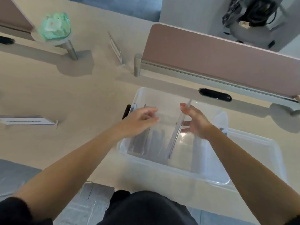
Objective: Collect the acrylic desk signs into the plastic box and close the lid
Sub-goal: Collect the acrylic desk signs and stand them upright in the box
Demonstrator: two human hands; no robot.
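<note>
Box (162, 164): clear plastic, faint white haze at rim. Sign (176, 132) between right fingers (184, 109): clear acrylic, edge reads pale grey. Signs under left fingers (151, 111): clear w/ grey-dark streaks. Lid (253, 143), beyond right fingers: translucent white. Desk (65, 98): plain beige, no pattern. Divider (211, 54): dusty pink, silver-grey rail. Flat sign (27, 120), well left of left fingers: white card, dark text line, blurred. Ornament (54, 26): mint green/white, blurred. Grommet (215, 94): black. Sleeves, trousers: black. Floor: grey.

The left hand (139, 120) hides the top of a blurred sign (141, 143) in the box (162, 166).
</note>
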